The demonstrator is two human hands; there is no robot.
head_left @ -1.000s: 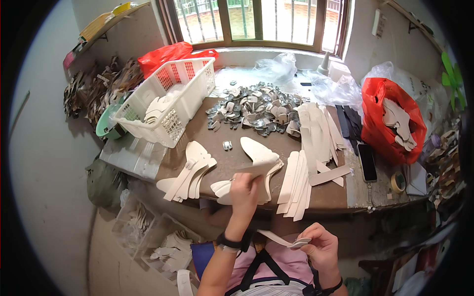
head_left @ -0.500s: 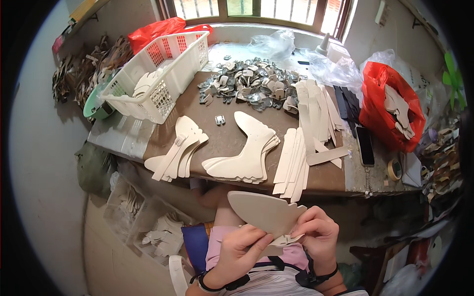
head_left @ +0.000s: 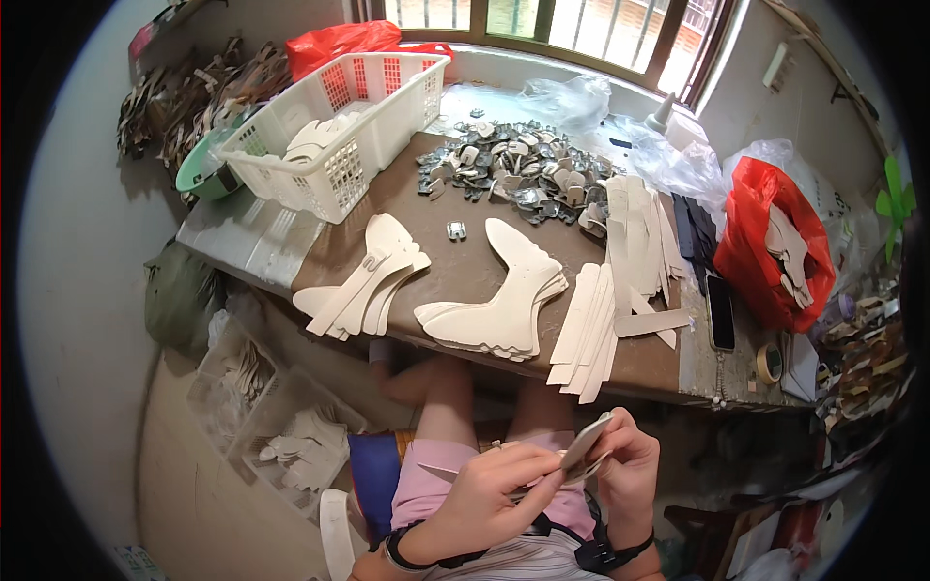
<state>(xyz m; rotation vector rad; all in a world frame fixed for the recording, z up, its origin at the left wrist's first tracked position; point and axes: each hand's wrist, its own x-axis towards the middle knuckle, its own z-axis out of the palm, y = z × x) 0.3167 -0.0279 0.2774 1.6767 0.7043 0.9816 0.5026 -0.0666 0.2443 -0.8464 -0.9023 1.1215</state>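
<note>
Above my lap I hold a cream leather-like cut piece (head_left: 585, 445), now tilted so that it shows narrow. My right hand (head_left: 630, 465) grips its right side with bent fingers. My left hand (head_left: 499, 492) pinches its left edge between thumb and fingertips; part of the piece is hidden behind this hand. On the table in front lie a stack of curved cream pieces (head_left: 499, 300) and, to its left, a second stack (head_left: 387, 276) with a strap and buckle on top. A bundle of cream strips (head_left: 586, 329) lies at the table edge. One loose metal buckle (head_left: 456, 230) sits between the stacks.
A heap of metal buckles (head_left: 523, 165) covers the table's back middle. The white basket (head_left: 339, 189) stands at back left, a red bag (head_left: 746, 223) of cream pieces at right. Near it lie a phone (head_left: 720, 312) and tape roll (head_left: 769, 363). Crates (head_left: 254, 436) stand on the floor at left.
The cream piece has turned from broad side showing to nearly edge-on. Both hands remain on it, the left one slightly further right. The whole view has shifted and tilted a little.
</note>
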